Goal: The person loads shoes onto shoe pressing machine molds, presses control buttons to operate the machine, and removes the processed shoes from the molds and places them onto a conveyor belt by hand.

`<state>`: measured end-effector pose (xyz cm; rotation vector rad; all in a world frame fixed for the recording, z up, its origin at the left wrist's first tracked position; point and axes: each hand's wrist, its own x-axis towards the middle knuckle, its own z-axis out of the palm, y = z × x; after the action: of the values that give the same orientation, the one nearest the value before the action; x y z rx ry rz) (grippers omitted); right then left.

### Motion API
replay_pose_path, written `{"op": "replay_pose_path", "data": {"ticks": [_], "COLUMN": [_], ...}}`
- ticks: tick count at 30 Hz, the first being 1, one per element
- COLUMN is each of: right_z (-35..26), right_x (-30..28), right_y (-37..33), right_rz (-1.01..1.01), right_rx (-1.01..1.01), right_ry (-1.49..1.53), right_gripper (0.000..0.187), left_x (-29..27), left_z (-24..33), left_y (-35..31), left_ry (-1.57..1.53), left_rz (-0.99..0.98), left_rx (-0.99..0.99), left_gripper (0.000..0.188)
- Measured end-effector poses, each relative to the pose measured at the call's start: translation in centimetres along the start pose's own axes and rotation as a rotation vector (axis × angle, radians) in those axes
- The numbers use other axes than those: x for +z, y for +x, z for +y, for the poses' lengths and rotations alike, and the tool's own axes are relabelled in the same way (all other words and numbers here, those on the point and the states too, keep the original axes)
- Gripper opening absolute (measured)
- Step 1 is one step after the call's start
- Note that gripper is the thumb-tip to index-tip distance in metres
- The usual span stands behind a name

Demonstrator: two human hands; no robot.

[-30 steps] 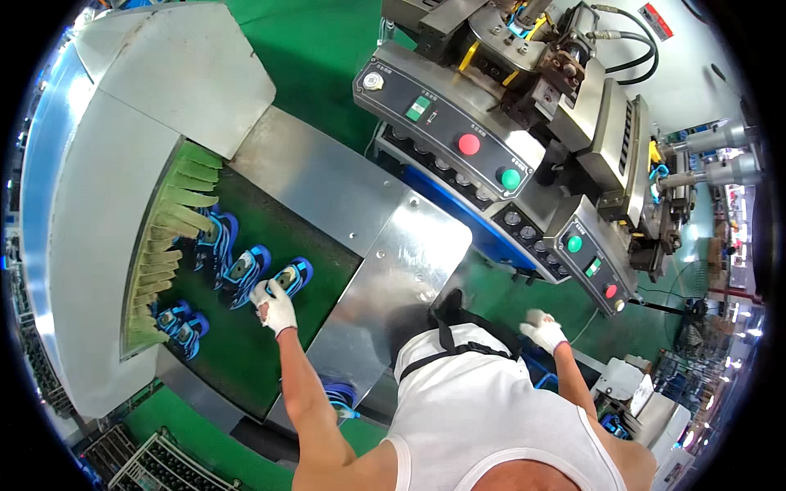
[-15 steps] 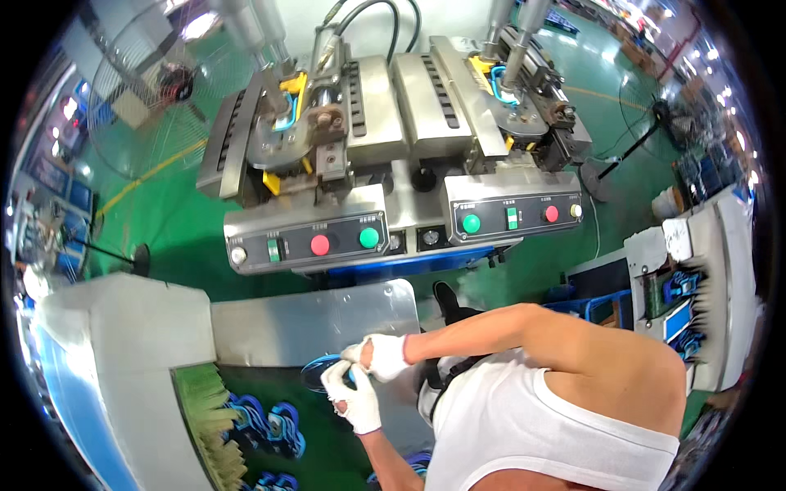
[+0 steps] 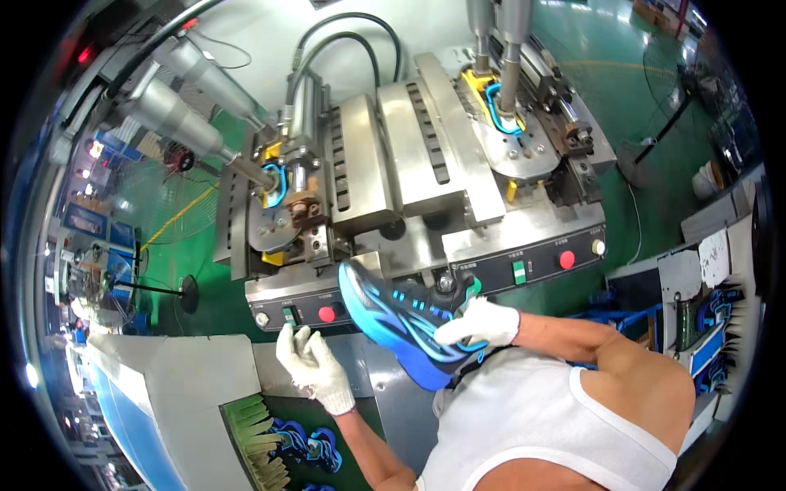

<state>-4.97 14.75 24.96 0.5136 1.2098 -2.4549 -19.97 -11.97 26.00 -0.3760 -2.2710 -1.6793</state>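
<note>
A sneaker in black and bright blue, with a thick blue-purple sole, is held up in front of the machine's control panel. My right hand, in a white knit glove, grips it at the heel end, and its toe points to the upper left. My left hand, gloved the same way, is apart from the shoe with fingers loosely spread. It is just below the green switch on the panel's left part, holding nothing. The shoe covers part of that panel.
A two-station metal press stands ahead, with slanted cylinders and blue loops at both stations. The right control panel has a red button. More sneakers lie beside green bristles at lower left. Another shoe rack is at right.
Both gloved hands were together low over the shoe. Now my right hand holds it up and further right, and my left hand has let go and moved apart. The whole view has shifted.
</note>
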Motion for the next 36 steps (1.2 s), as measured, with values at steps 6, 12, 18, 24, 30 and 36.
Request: {"op": "replay_pose_path", "data": {"ticks": [6, 12, 18, 24, 30, 36], "right_z": [-4.2, -3.4, -4.0, -2.6, -3.3, -4.2], "right_x": [-1.0, -1.8, -0.5, -0.8, -0.6, -0.4], "right_y": [-0.1, 0.9, 1.2, 2.1, 2.2, 1.8], "right_rz": [-0.05, -0.144, -0.313, -0.207, -0.21, -0.108], "right_rx": [-0.239, -0.258, -0.216, -0.246, -0.288, -0.378], "right_ry": [0.272, 0.458, 0.618, 0.574, 0.581, 0.518], "right_gripper": [0.036, 0.042, 0.055, 0.058, 0.07, 0.081], "left_x": [2.9, 2.3, 1.3, 2.1, 6.4, 12.1], "left_z": [-0.7, -0.2, 0.6, 0.1, -4.8, -10.9], "left_y": [0.0, 2.0, 4.7, 10.3, 18.2, 24.3], "left_ry": [0.062, 0.133, 0.242, 0.438, 0.442, 0.591], "left_rz": [-0.089, -0.146, -0.175, -0.259, -0.43, -0.515], "left_rx": [-0.145, -0.04, 0.077, 0.445, 0.507, 0.432], "left_gripper": [0.049, 0.045, 0.046, 0.042, 0.04, 0.054]}}
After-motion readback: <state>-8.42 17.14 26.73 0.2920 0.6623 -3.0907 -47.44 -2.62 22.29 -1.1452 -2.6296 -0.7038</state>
